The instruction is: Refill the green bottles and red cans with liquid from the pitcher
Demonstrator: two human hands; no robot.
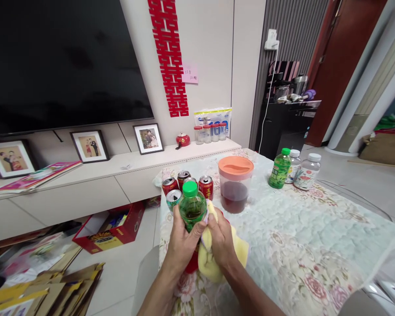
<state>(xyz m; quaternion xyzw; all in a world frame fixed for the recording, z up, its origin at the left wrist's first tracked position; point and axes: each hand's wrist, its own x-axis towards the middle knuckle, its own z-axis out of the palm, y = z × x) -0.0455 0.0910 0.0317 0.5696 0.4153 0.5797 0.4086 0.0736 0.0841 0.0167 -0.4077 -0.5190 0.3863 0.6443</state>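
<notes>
My left hand (183, 239) is wrapped round a green plastic bottle (192, 206) with a green cap, held upright over the near left part of the table. Dark liquid shows inside it. My right hand (221, 239) grips a yellow cloth (212, 263) against the bottle's right side. Something red shows below the bottle, partly hidden by my hands and the cloth. Just behind the bottle stand several opened drink cans, among them a red can (206, 187) and a teal can (174, 199). A clear pitcher (235, 193) with an orange lid holds dark reddish liquid to the right.
Another green bottle (279, 169) and two clear bottles, one a white-capped bottle (307, 172), stand at the table's far right. A floral cloth covers the table (303, 228). Behind is a low cabinet (131, 164) with picture frames and jars. A red box (110, 230) lies on the floor at left.
</notes>
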